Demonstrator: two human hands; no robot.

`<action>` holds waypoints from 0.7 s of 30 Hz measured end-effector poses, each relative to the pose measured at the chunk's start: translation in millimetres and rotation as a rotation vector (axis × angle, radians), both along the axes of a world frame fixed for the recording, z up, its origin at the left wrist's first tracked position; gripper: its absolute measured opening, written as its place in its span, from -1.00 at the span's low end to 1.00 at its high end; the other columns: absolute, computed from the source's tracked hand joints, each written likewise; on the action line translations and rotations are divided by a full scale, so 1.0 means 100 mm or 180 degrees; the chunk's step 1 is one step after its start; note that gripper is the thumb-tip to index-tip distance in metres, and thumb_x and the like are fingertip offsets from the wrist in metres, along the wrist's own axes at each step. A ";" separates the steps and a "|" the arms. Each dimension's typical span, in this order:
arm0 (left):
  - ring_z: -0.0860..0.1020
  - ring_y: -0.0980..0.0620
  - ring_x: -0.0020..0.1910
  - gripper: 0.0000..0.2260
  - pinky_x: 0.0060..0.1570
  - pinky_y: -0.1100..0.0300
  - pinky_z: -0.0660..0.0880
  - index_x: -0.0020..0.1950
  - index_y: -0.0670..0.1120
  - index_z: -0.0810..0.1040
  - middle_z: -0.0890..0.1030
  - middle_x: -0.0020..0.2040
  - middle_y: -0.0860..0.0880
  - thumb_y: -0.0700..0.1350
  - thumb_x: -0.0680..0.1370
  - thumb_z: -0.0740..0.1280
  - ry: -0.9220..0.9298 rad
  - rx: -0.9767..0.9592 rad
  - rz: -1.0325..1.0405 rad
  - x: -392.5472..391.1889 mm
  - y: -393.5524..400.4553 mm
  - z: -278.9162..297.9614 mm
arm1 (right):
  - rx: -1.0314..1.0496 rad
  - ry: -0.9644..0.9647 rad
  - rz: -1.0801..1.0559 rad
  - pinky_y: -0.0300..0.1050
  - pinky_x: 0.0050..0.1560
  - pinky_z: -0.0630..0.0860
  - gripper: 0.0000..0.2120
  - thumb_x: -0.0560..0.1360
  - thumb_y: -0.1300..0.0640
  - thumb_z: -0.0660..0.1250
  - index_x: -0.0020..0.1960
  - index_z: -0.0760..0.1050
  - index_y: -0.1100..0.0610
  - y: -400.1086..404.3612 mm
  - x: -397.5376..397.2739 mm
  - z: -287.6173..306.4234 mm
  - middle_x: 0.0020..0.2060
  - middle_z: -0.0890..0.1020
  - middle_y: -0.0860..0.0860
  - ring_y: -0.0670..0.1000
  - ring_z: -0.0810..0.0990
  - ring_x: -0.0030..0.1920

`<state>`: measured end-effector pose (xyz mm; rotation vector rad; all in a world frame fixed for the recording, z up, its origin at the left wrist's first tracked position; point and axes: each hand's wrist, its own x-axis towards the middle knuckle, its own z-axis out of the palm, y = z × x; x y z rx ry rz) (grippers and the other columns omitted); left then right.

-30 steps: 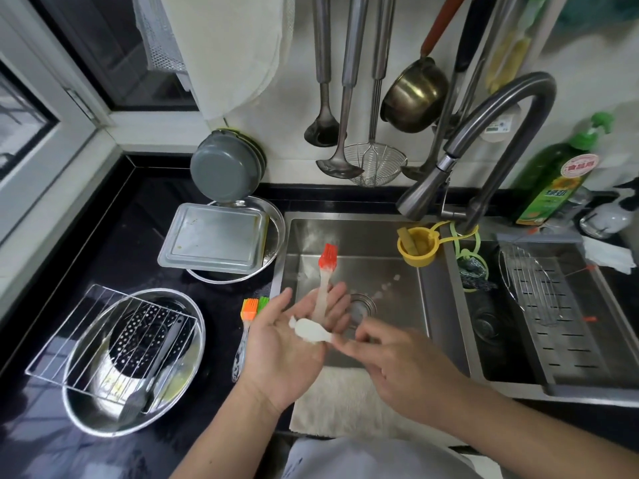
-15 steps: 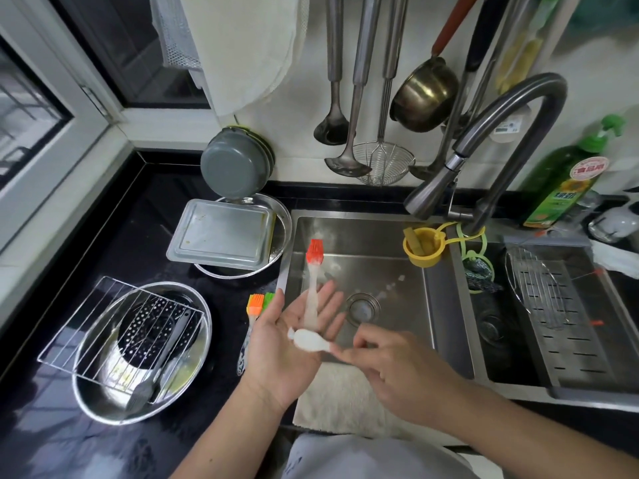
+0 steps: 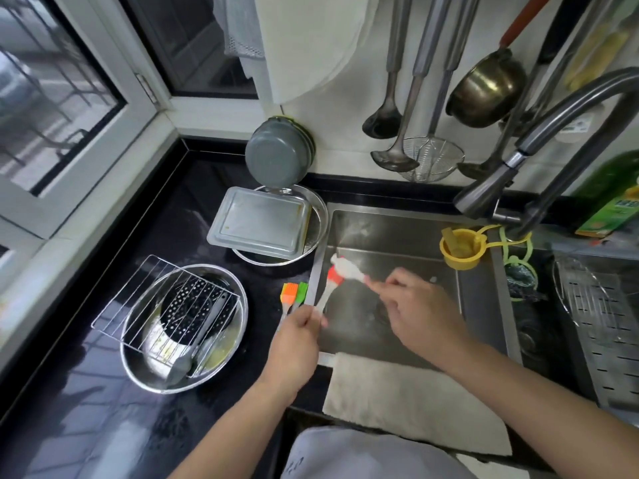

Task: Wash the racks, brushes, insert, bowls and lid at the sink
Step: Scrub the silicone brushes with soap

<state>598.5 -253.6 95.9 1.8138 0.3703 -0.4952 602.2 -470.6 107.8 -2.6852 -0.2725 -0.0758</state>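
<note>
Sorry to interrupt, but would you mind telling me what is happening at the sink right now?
A person is washing a red-bristled brush over the sink. The left hand grips its handle; the right hand pinches a white cleaning tool against the bristles. The tap shows no running water. Two more brushes wait on the counter beside a rack lying over a bowl.

Both bare forearms reached forward and inward. The left hand (image 3: 297,326) was closed, knuckles up, its fingers (image 3: 311,314) curled round a thin handle. The right hand (image 3: 420,305) lay palm down, its fingers (image 3: 380,283) pinching something white at their tips.
</note>
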 end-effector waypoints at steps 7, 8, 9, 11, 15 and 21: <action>0.33 0.01 -0.33 -0.65 -0.24 0.05 0.25 -0.29 0.01 0.44 0.38 -0.38 0.06 0.08 0.67 0.19 -0.0222 0.0127 -0.0054 0.04 0.44 -0.14 | 0.0144 0.0190 0.0213 -0.06 -0.34 0.42 -0.55 0.60 0.19 0.28 0.40 0.50 -0.20 0.37 0.13 -0.09 -0.16 0.44 -0.14 -0.02 0.48 -0.30; 0.35 0.04 -0.35 -0.63 -0.27 0.08 0.26 -0.28 0.00 0.43 0.39 -0.41 0.08 0.06 0.71 0.19 -0.0244 0.0247 -0.0028 0.04 0.49 -0.17 | 0.0182 0.0268 0.0019 -0.08 -0.30 0.43 -0.57 0.62 0.19 0.26 0.40 0.50 -0.19 0.38 0.24 -0.14 -0.16 0.45 -0.14 -0.03 0.49 -0.26; 0.36 0.05 -0.36 -0.63 -0.28 0.09 0.28 -0.27 -0.01 0.42 0.41 -0.42 0.10 0.04 0.72 0.18 -0.0238 0.0393 -0.0007 0.05 0.55 -0.24 | 0.0189 0.0343 -0.0112 -0.10 -0.27 0.43 -0.59 0.63 0.18 0.25 0.39 0.50 -0.17 0.40 0.31 -0.18 -0.16 0.46 -0.14 -0.04 0.50 -0.23; 0.41 0.01 -0.35 -0.64 -0.25 0.07 0.34 -0.26 -0.04 0.40 0.44 -0.39 0.06 0.03 0.72 0.17 -0.0066 0.0601 0.0065 0.04 0.70 -0.43 | 0.0174 0.0485 -0.0223 -0.09 -0.23 0.43 -0.61 0.63 0.17 0.26 0.38 0.52 -0.17 0.48 0.31 -0.26 -0.15 0.50 -0.12 -0.03 0.51 -0.19; 0.49 -0.10 -0.23 -0.76 -0.13 -0.02 0.46 -0.15 -0.11 0.41 0.51 -0.23 -0.07 -0.09 0.69 0.13 0.0375 0.1005 0.0039 0.02 0.98 -0.84 | 0.0311 0.0836 -0.0367 0.02 -0.08 0.49 -0.59 0.59 0.21 0.30 0.34 0.57 -0.15 0.57 0.08 -0.52 -0.21 0.48 -0.08 0.02 0.52 -0.15; 0.57 -0.27 0.01 -0.76 0.08 -0.11 0.48 -0.01 -0.17 0.36 0.57 0.00 -0.18 -0.04 0.73 0.07 0.0211 0.1572 -0.0663 0.25 0.84 -0.94 | 0.0548 0.1294 -0.0765 -0.33 -0.26 0.36 -0.61 0.61 0.22 0.29 0.36 0.56 -0.12 0.48 -0.25 -0.74 -0.23 0.44 -0.08 -0.14 0.46 -0.21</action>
